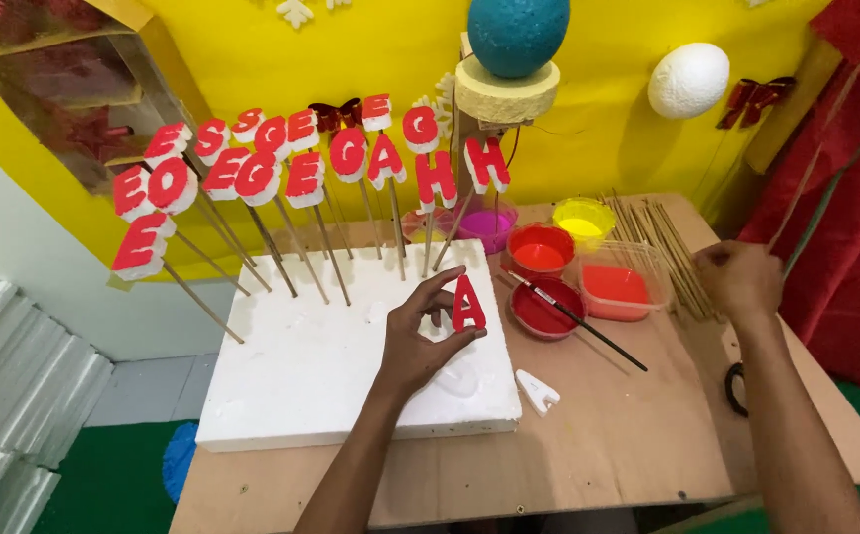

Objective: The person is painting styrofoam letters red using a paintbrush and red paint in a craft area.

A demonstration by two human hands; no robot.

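Observation:
My left hand (418, 341) pinches a red-painted foam letter (467, 304) between thumb and fingers, just above the white foam block (301, 381). My right hand (739, 280) is closed on the heap of thin wooden skewers (665, 247) at the table's right side; whether it has hold of one is hidden. Several red foam letters on skewers (296, 163) stand stuck in the block's far edge, leaning left and back.
Paint bowls sit right of the block: two red (546, 309), an orange tub (616, 289), yellow (583, 218), pink (487, 225). A brush (578, 321) rests across a red bowl. A small white foam piece (538, 392) lies on the wooden table (628, 435). Yellow wall behind.

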